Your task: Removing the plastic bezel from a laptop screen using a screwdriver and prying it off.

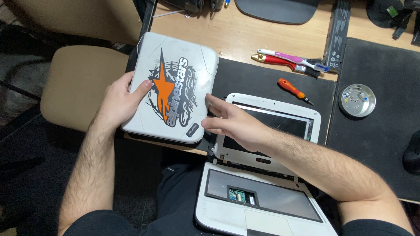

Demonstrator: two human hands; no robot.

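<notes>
Left hand, centre left of frame, grips the white rounded plastic laptop lid panel with an orange-and-black star sticker, thumb on top. Right hand, fingers spread and holding nothing, hovers beside the panel's right edge over the opened white laptop, lower centre.

Two bare hands here, left hand and right hand, no gloves, no rings, no watch or band on either wrist; nails cut short and plain; both forearms bare and pretty hairy all the way up; sleeves are dark, black-looking fabric, only showing right at the near edge of the shot, one on the left and one on the right, so it looks like a short-sleeved top; lower body is in dark clothing too, a bit creased across the lap in the near middle.
</notes>
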